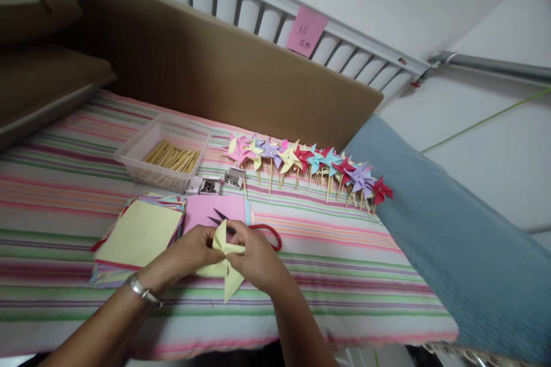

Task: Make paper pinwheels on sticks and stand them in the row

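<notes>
Presently, one translucent rectangular plastic box stands on the striped cloth, holding a loose pile of thin tan wooden sticks, too many to count. Just beside it sit two small open cardboard boxes, both with small dark pieces inside, too small to identify. The pale yellow folded paper pinwheel is at the near side of the cloth, between the two hands; four pointed blades show, spread around a centre partly covered by the fingers. The left hand pinches it from one side, the right hand from the other, thumbs close together near the centre. Beyond the hands: one pair of red-handled scissors with dark blades parted, partly hidden by the right hand. Paper stacks: two, one topped pale yellow, one pink. Multicoloured pinwheels on sticks form one long row, overlapping; exact number not readable.
</notes>
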Available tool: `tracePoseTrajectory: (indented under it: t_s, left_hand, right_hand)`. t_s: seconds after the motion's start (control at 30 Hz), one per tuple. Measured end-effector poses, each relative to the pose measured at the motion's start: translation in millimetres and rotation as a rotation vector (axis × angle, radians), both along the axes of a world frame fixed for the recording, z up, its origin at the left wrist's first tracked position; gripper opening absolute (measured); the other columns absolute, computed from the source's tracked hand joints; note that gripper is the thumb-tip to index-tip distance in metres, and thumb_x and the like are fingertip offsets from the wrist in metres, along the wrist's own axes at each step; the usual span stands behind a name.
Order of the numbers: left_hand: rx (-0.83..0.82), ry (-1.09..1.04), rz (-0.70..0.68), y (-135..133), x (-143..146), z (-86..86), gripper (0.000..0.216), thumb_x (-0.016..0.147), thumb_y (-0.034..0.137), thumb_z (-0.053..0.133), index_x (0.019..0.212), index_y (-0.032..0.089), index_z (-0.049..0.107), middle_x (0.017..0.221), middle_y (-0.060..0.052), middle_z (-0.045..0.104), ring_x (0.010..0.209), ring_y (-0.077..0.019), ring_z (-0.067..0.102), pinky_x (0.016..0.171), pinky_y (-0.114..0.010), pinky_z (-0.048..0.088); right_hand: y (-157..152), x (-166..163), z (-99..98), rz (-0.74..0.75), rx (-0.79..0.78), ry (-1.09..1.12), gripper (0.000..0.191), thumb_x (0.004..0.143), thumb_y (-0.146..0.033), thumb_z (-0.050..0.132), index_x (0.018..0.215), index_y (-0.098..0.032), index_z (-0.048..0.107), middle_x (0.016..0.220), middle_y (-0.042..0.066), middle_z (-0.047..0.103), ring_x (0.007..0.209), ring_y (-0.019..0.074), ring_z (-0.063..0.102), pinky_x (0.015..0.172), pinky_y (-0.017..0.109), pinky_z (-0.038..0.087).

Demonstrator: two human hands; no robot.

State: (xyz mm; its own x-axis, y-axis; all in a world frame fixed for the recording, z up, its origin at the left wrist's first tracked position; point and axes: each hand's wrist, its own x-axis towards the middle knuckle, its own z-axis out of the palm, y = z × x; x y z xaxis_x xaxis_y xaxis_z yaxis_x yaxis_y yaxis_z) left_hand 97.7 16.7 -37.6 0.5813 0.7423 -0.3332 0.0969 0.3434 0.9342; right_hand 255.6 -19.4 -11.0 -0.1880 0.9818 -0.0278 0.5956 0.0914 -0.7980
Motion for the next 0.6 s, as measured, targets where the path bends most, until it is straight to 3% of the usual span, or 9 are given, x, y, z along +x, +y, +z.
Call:
tracePoseTrajectory:
  t_s: [0.13,0.23,0.33,0.47,0.6]
  left_hand:
    - [0.014,-0.066,0.061,7,-5,-1.0,0.023,0.059,0.022,0.072,0.080,0.015,0.067,0.071,-0.001,0.067,0.063,-0.0147,0.058,0.059,-0.023,0.040]
    - [0.010,-0.113,0.165,9,-9,4.2,0.036,0.061,0.026,0.075,0.094,0.016,0.064,0.081,-0.005,0.069,0.075,-0.0181,0.062,0.069,-0.027,0.045]
    - [-0.030,-0.175,0.152,6,-10,9.9,0.041,0.061,0.024,0.077,0.098,0.016,0.063,0.093,-0.007,0.069,0.085,-0.0200,0.062,0.077,-0.029,0.045]
    - [-0.074,-0.175,0.152,1,-1,8.5,0.032,0.059,0.022,0.078,0.088,0.015,0.066,0.086,-0.005,0.071,0.080,-0.0188,0.062,0.074,-0.027,0.044]
    - [-0.143,-0.220,0.204,-1,6,3.1,0.033,0.061,0.025,0.078,0.091,0.015,0.069,0.086,-0.006,0.074,0.081,-0.0196,0.063,0.077,-0.028,0.044]
  right_hand:
    - [5,1,-6.3,-0.066,-0.141,0.255,0.054,0.063,-0.007,0.052,0.114,-0.024,0.058,0.069,-0.005,0.060,0.054,0.0117,0.053,0.045,0.018,0.036]
    - [11,1,-9.0,-0.235,-0.201,0.449,0.056,0.062,-0.008,0.054,0.116,-0.020,0.055,0.072,-0.003,0.062,0.053,0.0120,0.056,0.045,0.019,0.039]
    - [16,1,-10.6,-0.362,-0.225,0.614,0.057,0.061,-0.011,0.056,0.117,-0.018,0.052,0.075,-0.001,0.065,0.053,0.0124,0.058,0.046,0.020,0.041]
    - [19,0,-13.5,-0.386,-0.224,0.733,0.054,0.060,-0.012,0.060,0.114,-0.019,0.053,0.073,-0.002,0.065,0.052,0.0122,0.057,0.045,0.020,0.041]
    - [17,-3,-14.3,-0.372,-0.248,0.802,0.051,0.060,-0.013,0.062,0.110,-0.019,0.054,0.075,-0.002,0.066,0.053,0.0130,0.059,0.046,0.020,0.043]
